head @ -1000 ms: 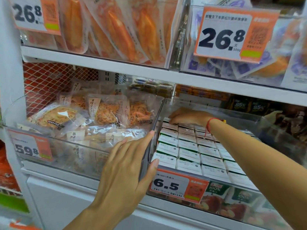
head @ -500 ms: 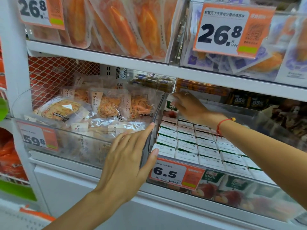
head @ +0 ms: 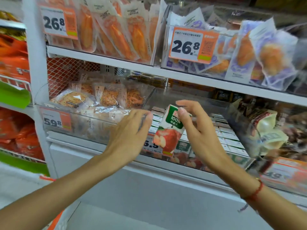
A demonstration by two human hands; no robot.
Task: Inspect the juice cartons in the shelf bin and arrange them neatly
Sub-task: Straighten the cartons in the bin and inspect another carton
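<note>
**Inspect step: one carton out of the bin, in hand**

Right hand (head: 197, 130) has a single juice carton (head: 169, 130) held up in front of the clear shelf bin (head: 191, 103). Thumb sits on the carton's top edge, fingers curl round the far side. Carton is tilted, printed front toward the person: green top, "100%" text, apple picture.

Left hand (head: 131, 130) is just beside the carton's left edge, fingers straight and together, holding nothing. Can't tell if the fingertips touch the carton; there's motion blur there.

Rest of the cartons (head: 222, 138) stand packed in rows in the bin, tops up. Price tag (head: 150, 146) on the bin front is half hidden behind the held carton.

Judgement: this is the checking part, not the arranging. Next move likely needs the left hand to steady or turn the carton so other faces can be looked at. Then it goes back upright into a gap in the rows, facing like its neighbours. Where that gap is, I can't see; the hands cover that part of the bin.
</note>
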